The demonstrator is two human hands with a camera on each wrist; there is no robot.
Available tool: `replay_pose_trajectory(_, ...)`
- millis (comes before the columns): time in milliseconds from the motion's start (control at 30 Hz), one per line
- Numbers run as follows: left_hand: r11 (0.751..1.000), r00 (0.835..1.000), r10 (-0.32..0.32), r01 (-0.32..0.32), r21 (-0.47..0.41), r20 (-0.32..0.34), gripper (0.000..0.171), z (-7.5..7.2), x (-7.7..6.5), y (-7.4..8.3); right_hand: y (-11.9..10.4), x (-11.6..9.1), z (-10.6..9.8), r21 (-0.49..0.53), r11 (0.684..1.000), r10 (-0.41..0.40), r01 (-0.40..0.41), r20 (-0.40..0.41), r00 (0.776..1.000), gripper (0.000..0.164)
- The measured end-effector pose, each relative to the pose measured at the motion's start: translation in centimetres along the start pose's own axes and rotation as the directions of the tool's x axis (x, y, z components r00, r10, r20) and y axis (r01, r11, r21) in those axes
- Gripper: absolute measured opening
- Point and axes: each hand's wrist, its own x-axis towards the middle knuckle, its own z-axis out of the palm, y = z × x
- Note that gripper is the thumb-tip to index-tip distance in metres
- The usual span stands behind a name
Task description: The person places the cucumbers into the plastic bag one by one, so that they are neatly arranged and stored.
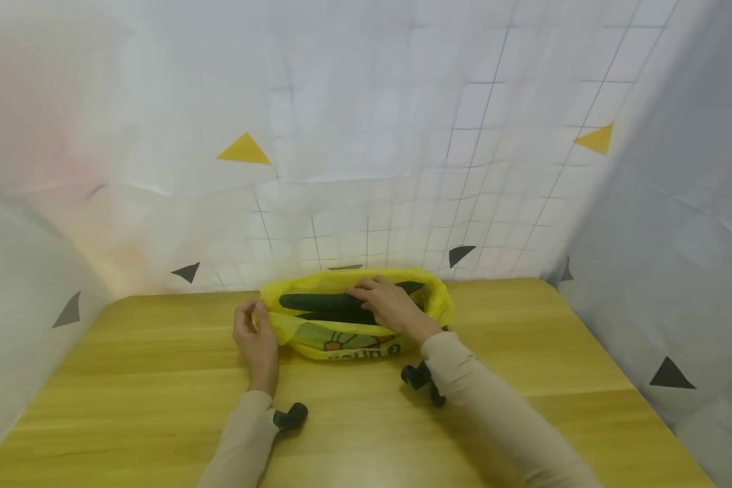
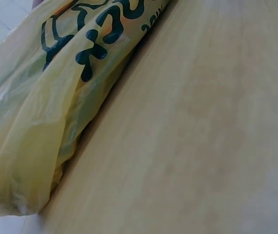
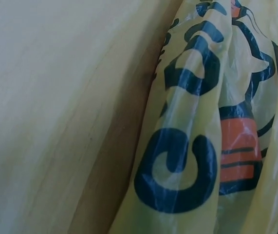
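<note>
A yellow plastic bag (image 1: 317,342) with dark printed letters and a picture lies at the far side of the table, its mouth spread open. Long dark green cucumbers lie inside; the upper cucumber (image 1: 311,303) rests over another cucumber (image 1: 335,316). At the bag's left end, my left hand (image 1: 258,342) pinches the rim between thumb and fingers. Over the bag's mouth, my right hand (image 1: 392,306) grips the upper cucumber from above, its fingertips partly hidden. Both wrist views show the bag's printed side (image 2: 31,122) (image 3: 177,161) but neither hand's fingers clearly.
The bag stands on a wooden table (image 1: 146,379) close to the back wall (image 1: 366,135), which is covered in pale gridded sheeting with yellow and black triangles. Similar sheeting (image 1: 665,285) rises on the right. A black device (image 1: 293,415) sits on the left wrist, another (image 1: 417,375) on the right.
</note>
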Motion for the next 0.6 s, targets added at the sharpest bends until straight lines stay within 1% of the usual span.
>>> replay_pose_trajectory(33,1.0,1.0,-0.002,0.002,0.006,-0.001,0.025,-0.1,-0.1,-0.1,-0.1,0.0,0.1,0.002,1.0,0.006,-0.006,-0.001,1.0,0.047)
replay_pose_trajectory(267,1.0,1.0,0.009,-0.009,0.006,-0.024,0.029,-0.4,0.5,-2.1,-0.3,0.4,0.6,-0.016,0.999,0.03,-0.03,-0.016,0.999,0.05)
replay_pose_trajectory(433,1.0,1.0,0.021,-0.021,-0.004,-0.019,0.032,-0.4,0.7,-2.6,-0.2,0.5,0.7,-0.018,0.999,0.04,-0.04,-0.012,0.999,0.052)
replay_pose_trajectory(600,0.999,0.999,0.038,-0.038,-0.027,-0.009,0.031,-0.2,0.7,-2.7,0.1,0.4,0.9,-0.009,0.999,0.053,-0.053,-0.006,0.999,0.053)
